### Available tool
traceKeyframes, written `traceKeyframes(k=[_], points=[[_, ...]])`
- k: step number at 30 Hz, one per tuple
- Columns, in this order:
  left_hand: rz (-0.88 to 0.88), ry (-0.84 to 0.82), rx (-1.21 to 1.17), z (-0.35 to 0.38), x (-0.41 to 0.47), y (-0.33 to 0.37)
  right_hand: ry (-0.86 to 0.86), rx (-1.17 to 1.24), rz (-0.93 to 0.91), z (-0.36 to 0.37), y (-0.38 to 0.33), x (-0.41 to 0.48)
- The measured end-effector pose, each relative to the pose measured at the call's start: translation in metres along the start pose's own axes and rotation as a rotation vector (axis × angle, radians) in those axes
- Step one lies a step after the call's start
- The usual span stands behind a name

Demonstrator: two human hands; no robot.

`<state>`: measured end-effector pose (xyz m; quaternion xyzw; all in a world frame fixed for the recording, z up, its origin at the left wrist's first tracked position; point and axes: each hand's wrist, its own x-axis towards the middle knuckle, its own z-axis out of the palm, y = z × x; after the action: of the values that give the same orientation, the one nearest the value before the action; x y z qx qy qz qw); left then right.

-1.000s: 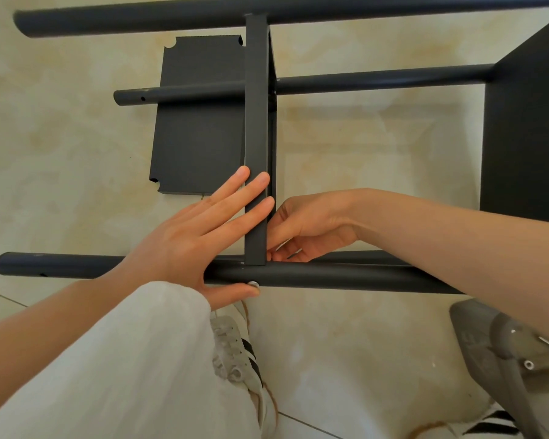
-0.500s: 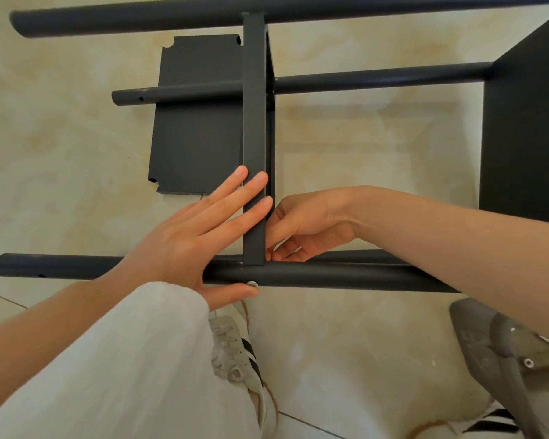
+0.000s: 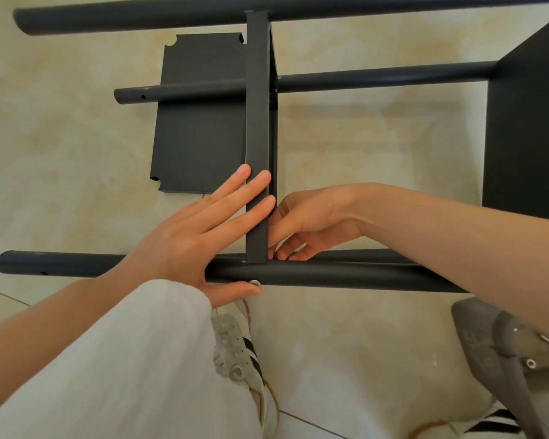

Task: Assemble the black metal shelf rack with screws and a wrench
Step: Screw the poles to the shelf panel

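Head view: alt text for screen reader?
A person's left hand presses flat on an upright shelf panel where it meets the near tube, thumb at a screw head. The right hand reaches beside the panel at that joint. A loose panel lies on the floor.

1. We see bright, soft, even light on the pale floor (image 3: 76,137), with no harsh glare.
2. We see faint, blurred-edged shadows of the rack's tubes (image 3: 377,78) on the floor, falling toward us.
3. We see the top tube (image 3: 140,19) bowing from wide-angle distortion.
4. We find the trouser leg (image 3: 124,359) nearest us slightly soft; the middle is sharp.
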<state>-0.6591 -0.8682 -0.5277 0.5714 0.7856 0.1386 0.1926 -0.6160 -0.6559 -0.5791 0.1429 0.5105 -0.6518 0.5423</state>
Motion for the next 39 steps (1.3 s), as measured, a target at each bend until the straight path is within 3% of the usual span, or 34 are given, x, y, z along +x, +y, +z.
traceKeyframes(k=[16, 39], points=[[-0.002, 0.004, -0.004, -0.002, 0.001, 0.003, -0.056, -0.093, 0.015, -0.005, -0.005, -0.005], [-0.009, 0.000, -0.018, -0.005, 0.001, 0.005, 0.060, -0.223, -0.002, 0.000, -0.010, -0.009]])
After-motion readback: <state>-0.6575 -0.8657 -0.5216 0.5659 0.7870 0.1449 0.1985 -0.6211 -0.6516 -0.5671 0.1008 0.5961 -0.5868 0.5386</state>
